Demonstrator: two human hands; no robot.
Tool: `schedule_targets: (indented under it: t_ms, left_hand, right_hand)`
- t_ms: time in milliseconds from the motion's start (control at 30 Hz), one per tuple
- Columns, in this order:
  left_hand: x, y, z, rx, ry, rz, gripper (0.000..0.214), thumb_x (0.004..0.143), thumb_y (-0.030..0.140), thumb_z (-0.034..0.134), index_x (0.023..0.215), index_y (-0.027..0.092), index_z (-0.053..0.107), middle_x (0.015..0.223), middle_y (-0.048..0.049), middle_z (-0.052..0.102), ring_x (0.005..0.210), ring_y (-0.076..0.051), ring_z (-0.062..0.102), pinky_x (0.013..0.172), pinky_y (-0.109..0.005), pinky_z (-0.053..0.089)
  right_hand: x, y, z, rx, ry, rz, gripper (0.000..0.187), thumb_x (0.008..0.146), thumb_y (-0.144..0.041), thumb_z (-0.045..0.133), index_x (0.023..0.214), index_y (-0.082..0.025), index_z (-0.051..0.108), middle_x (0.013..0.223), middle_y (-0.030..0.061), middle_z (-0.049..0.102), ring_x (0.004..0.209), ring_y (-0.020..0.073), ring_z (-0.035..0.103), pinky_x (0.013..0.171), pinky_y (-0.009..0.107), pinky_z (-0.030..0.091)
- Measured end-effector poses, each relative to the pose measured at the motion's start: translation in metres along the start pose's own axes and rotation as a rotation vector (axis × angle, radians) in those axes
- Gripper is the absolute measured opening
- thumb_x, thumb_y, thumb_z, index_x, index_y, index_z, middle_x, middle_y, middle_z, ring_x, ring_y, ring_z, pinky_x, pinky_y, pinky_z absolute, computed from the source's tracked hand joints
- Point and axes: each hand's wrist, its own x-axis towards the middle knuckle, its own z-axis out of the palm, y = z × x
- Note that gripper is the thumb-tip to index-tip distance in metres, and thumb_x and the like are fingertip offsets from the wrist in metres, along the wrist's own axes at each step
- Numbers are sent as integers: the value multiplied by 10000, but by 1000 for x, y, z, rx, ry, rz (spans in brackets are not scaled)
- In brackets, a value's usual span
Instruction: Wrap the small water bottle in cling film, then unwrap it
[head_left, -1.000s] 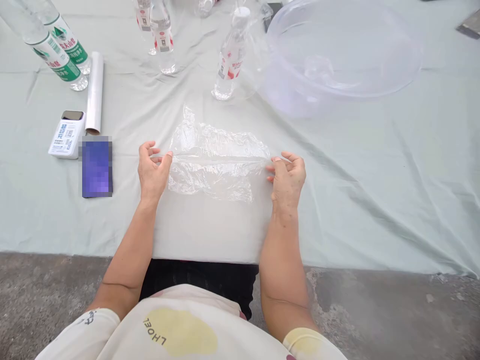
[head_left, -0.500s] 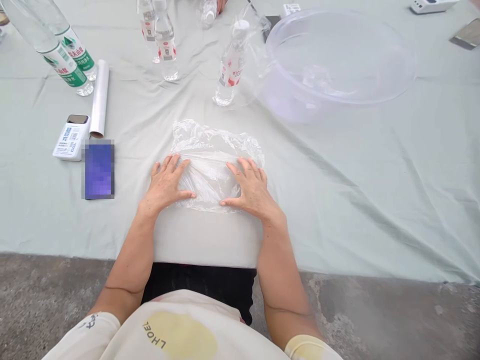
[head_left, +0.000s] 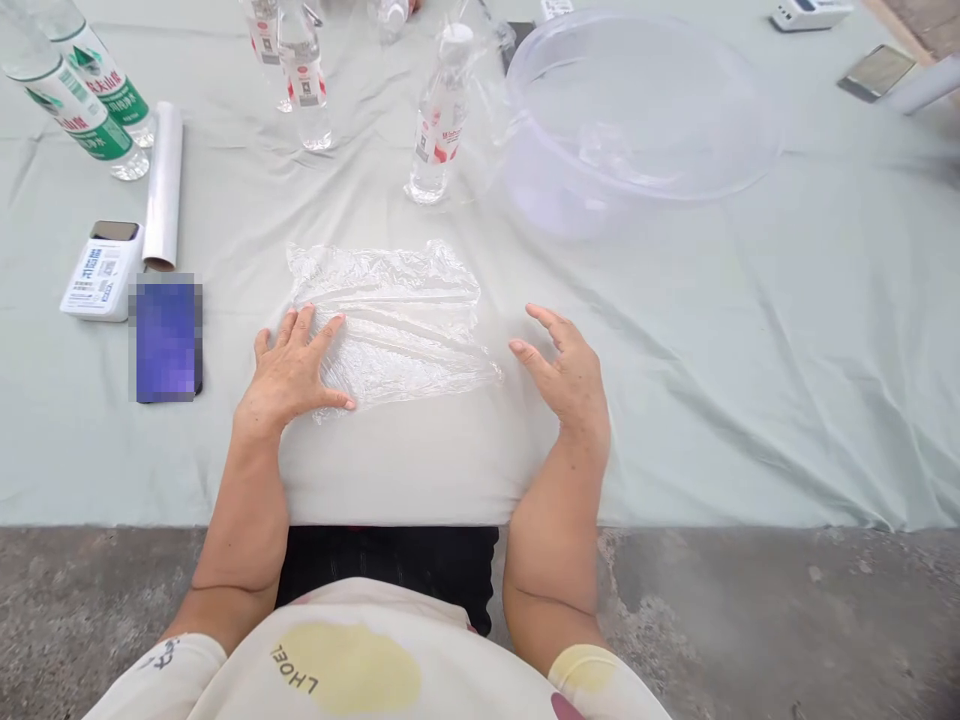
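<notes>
A crinkled sheet of clear plastic film (head_left: pixel 405 320) lies on the cloth-covered table in front of me. My left hand (head_left: pixel 296 370) rests on the film's left side, fingers spread and palm down. Off the right edge of the film, my right hand (head_left: pixel 566 375) is apart from it, thumb and fingers parted with nothing between them. The film's right corner tapers to a crumpled point near that thumb.
A roll of film (head_left: pixel 163 185) lies left, beside a white boxy device (head_left: pixel 103 275) and a phone with a blurred screen (head_left: pixel 166 340). Water bottles (head_left: pixel 304 90) stand at the back, one bottle (head_left: pixel 439 120) nearer the middle. A large clear basin (head_left: pixel 540 190) sits back right.
My right hand has lifted off the film and moved right. The left hand stays on the film, which lies flatter with its right corner drawn out. The view has shifted slightly right.
</notes>
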Motion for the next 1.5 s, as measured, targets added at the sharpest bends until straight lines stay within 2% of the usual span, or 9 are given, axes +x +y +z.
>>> schedule_targets:
  t_ms: [133, 300, 433, 633, 833, 1067, 1200, 1367, 1500]
  left_hand:
    - [0, 1, 1, -10, -20, 38, 1096, 668, 580, 788, 1579, 315, 240, 1676, -135, 87, 1535, -407, 54, 1180, -654, 85]
    - [-1, 4, 1, -14, -55, 78, 1094, 675, 550, 798, 1582, 338, 224, 1682, -111, 55, 1541, -389, 23, 1191, -648, 37]
    - [-1, 5, 2, -12, -68, 79, 1089, 675, 539, 798, 1580, 337, 228, 1683, -110, 32, 1542, -382, 3, 1190, -650, 28]
    - [1, 4, 1, 1, -93, 87, 1105, 645, 547, 809, 1575, 352, 246, 1685, -75, 55, 1534, -409, -36, 1184, -665, 24]
    - [-2, 6, 4, -7, -61, 113, 1091, 624, 514, 835, 1561, 353, 299, 1681, -83, 86, 1529, -433, -22, 1172, -690, 8]
    - [-2, 13, 7, 3, -82, 151, 1135, 580, 511, 868, 1556, 374, 305, 1678, -67, 115, 1529, -435, -8, 1173, -694, 6]
    - [-2, 11, 5, -4, -78, 135, 1110, 596, 523, 858, 1553, 365, 318, 1679, -73, 105, 1527, -442, -4, 1172, -696, 12]
    - [-2, 8, 5, 8, -93, 120, 1119, 606, 563, 836, 1561, 371, 287, 1685, -62, 62, 1529, -433, -24, 1174, -689, 2]
    - [-1, 9, 6, 5, -102, 126, 1125, 599, 564, 836, 1561, 374, 285, 1686, -59, 44, 1528, -431, -38, 1172, -688, 4]
  right_hand:
    - [3, -16, 26, 51, 154, 24, 479, 940, -606, 459, 1186, -241, 649, 1304, 121, 622, 1268, 308, 527, 1074, 575, 397]
    - [3, -32, 54, -41, 90, -32, 268, 834, -473, 648, 943, -229, 665, 1352, 128, 572, 1351, 351, 428, 1104, 590, 328]
    - [1, -41, 48, 348, 103, 81, 148, 843, -378, 593, 898, -240, 600, 1076, 43, 704, 953, 211, 665, 903, 419, 515]
    - [6, -29, 18, 515, 141, 367, 234, 759, -371, 676, 927, -220, 613, 722, -24, 694, 478, 94, 486, 598, 284, 482]
    - [4, -26, 14, 366, 632, 190, 166, 842, -355, 577, 947, -234, 621, 904, 13, 686, 605, 128, 583, 656, 332, 540]
    - [-10, -55, 53, 36, -138, -544, 212, 950, -349, 552, 1099, -304, 696, 1257, 52, 651, 999, 210, 650, 851, 383, 556]
    - [-2, -32, 47, -165, -142, -396, 282, 909, -375, 629, 1174, -299, 688, 1382, 70, 581, 1280, 298, 521, 1074, 537, 424]
    - [7, -1, 25, -124, 224, 12, 309, 901, -394, 557, 1140, -250, 689, 1323, 104, 606, 1274, 309, 526, 1069, 582, 413]
    - [6, -11, 29, -21, 373, -106, 273, 937, -369, 491, 1105, -252, 672, 1196, 89, 663, 1164, 257, 601, 962, 492, 519]
